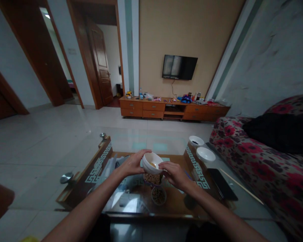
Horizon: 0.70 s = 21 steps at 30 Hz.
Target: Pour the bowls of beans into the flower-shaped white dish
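A white bowl (148, 168) is held up over the glass-topped coffee table, tilted toward me, with a few yellowish bits inside. My left hand (135, 163) grips its left side, thumb near the far rim. At the right rim, my right hand (175, 173) has its fingers closed on the edge, the fingertips partly over the inside. Below the bowl sits a container of light brown pieces (153, 179), partly hidden by it. Closer to me stands a small bowl of dark, seed-like bits (159, 196).
Two white bowls stand at the table's right, an empty-looking one (206, 154) and one with something dark inside (196, 141). A black flat object (222, 184) and a long thin stick (241, 186) lie nearby. A flowered sofa (262, 148) borders the right side.
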{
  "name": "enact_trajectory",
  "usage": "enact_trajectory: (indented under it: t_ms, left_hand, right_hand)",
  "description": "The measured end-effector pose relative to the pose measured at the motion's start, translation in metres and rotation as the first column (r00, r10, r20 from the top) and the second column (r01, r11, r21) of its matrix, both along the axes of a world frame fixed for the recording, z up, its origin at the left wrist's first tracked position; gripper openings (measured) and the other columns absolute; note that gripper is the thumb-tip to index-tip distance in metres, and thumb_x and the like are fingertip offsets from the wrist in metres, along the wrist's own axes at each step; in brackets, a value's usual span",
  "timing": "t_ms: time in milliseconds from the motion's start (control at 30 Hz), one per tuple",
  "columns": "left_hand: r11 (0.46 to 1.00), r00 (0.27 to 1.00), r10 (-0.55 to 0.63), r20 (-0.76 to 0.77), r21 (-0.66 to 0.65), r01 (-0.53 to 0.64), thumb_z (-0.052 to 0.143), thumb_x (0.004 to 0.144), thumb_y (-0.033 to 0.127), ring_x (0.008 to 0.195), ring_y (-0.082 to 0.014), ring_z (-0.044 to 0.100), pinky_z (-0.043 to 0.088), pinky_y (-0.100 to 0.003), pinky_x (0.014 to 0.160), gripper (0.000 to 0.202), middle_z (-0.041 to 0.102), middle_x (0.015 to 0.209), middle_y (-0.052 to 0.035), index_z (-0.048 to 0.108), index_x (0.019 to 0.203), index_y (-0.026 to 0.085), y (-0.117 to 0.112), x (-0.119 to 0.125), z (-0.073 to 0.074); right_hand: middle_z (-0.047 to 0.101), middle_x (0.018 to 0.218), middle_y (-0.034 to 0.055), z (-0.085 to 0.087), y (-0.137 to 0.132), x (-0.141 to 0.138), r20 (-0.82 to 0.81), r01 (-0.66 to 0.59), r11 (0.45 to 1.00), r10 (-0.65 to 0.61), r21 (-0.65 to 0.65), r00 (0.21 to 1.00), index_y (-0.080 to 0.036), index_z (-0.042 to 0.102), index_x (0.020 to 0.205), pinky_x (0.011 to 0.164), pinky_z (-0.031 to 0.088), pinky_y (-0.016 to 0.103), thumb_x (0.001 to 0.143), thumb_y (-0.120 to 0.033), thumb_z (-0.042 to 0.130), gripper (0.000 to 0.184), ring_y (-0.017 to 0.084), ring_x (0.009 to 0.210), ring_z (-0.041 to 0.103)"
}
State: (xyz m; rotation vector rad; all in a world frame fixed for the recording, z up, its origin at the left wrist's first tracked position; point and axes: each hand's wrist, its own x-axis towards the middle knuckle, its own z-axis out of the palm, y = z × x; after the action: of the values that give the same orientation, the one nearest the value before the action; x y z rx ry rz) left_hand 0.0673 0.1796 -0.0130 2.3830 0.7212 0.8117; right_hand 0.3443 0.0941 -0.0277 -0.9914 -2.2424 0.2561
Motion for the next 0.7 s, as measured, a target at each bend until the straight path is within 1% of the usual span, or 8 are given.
enact_trajectory:
  t_ms: [67, 133, 200, 267, 367, 433, 567, 700]
  left_hand:
    - [0.999, 0.996, 0.038, -0.080, -0.033, -0.041, 0.089, 0.069, 0.039, 0.110, -0.0282, 0.067, 0.053, -0.038, 0.096, 0.073, 0.069, 0.124, -0.0048, 0.059, 0.134, 0.026, -0.003, -0.002, 0.005]
    - [0.991, 0.972, 0.106, -0.207, -0.054, -0.120, 0.092, 0.064, 0.049, 0.097, -0.0271, 0.069, 0.050, -0.034, 0.084, 0.067, 0.073, 0.107, -0.0023, 0.068, 0.123, 0.026, -0.007, -0.004, 0.012]
    - [0.977, 0.928, 0.170, -0.332, -0.063, -0.201, 0.089, 0.064, 0.067, 0.092, -0.0289, 0.068, 0.047, -0.033, 0.078, 0.065, 0.074, 0.098, -0.0048, 0.074, 0.111, 0.024, -0.011, -0.003, 0.017]
    - [0.957, 0.875, 0.215, -0.433, -0.086, -0.277, 0.076, 0.068, 0.085, 0.086, -0.0306, 0.068, 0.046, -0.033, 0.075, 0.070, 0.074, 0.092, -0.0092, 0.076, 0.097, 0.022, -0.013, 0.001, 0.019]
    - [0.899, 0.784, 0.314, -0.535, -0.098, -0.427, 0.053, 0.072, 0.101, 0.077, -0.0324, 0.066, 0.046, -0.036, 0.072, 0.085, 0.071, 0.082, -0.0147, 0.073, 0.078, 0.018, -0.013, 0.010, 0.016]
    - [0.848, 0.728, 0.397, -0.558, -0.080, -0.524, 0.040, 0.073, 0.104, 0.080, -0.0357, 0.068, 0.048, -0.039, 0.074, 0.092, 0.071, 0.083, -0.0192, 0.070, 0.072, 0.017, -0.011, 0.015, 0.012]
    - [0.776, 0.687, 0.442, -0.576, -0.138, -0.615, 0.019, 0.079, 0.102, 0.091, -0.0404, 0.069, 0.051, -0.045, 0.081, 0.098, 0.071, 0.084, -0.0232, 0.068, 0.071, 0.018, -0.007, 0.021, 0.008]
    - [0.795, 0.758, 0.402, -0.514, -0.214, -0.567, 0.016, 0.081, 0.101, 0.086, -0.0400, 0.069, 0.052, -0.048, 0.081, 0.098, 0.070, 0.081, -0.0207, 0.069, 0.073, 0.018, -0.002, 0.020, 0.004]
  right_hand:
    - [0.076, 0.109, 0.0059, -0.002, -0.005, -0.005, -0.140, -0.018, 0.984, -0.007, -0.175, 0.990, -0.024, 0.068, 0.110, 0.092, 0.056, 0.036, 0.094, -0.012, 0.061, 0.021, 0.023, 0.103, 0.071]
    - [0.075, 0.103, 0.0041, -0.006, -0.005, -0.009, -0.306, -0.076, 0.929, -0.043, -0.364, 0.951, -0.023, 0.068, 0.103, 0.089, 0.057, 0.036, 0.091, -0.017, 0.065, 0.013, 0.022, 0.097, 0.071]
    - [0.074, 0.101, 0.0041, -0.014, -0.002, -0.012, -0.473, -0.178, 0.840, -0.104, -0.513, 0.875, -0.023, 0.067, 0.101, 0.086, 0.058, 0.036, 0.086, -0.023, 0.073, 0.016, 0.022, 0.095, 0.070]
    - [0.074, 0.109, 0.0063, -0.022, 0.004, -0.016, -0.588, -0.275, 0.728, -0.212, -0.628, 0.781, -0.023, 0.067, 0.108, 0.086, 0.059, 0.037, 0.080, -0.028, 0.080, 0.032, 0.024, 0.099, 0.070]
    - [0.074, 0.118, 0.0084, -0.032, 0.011, -0.019, -0.610, -0.345, 0.555, -0.412, -0.757, 0.676, -0.024, 0.067, 0.120, 0.087, 0.061, 0.039, 0.078, -0.032, 0.085, 0.047, 0.025, 0.102, 0.071]
    - [0.074, 0.116, 0.0077, -0.034, 0.014, -0.020, -0.587, -0.349, 0.493, -0.499, -0.797, 0.637, -0.025, 0.069, 0.122, 0.089, 0.062, 0.039, 0.080, -0.033, 0.085, 0.046, 0.024, 0.102, 0.072]
    - [0.075, 0.114, 0.0072, -0.033, 0.015, -0.021, -0.580, -0.345, 0.481, -0.523, -0.806, 0.625, -0.024, 0.073, 0.119, 0.088, 0.062, 0.035, 0.083, -0.043, 0.085, 0.043, 0.022, 0.102, 0.072]
    - [0.076, 0.112, 0.0073, -0.029, 0.021, -0.020, -0.567, -0.311, 0.504, -0.506, -0.806, 0.650, -0.023, 0.072, 0.125, 0.082, 0.060, 0.034, 0.080, -0.054, 0.085, 0.056, 0.021, 0.093, 0.072]
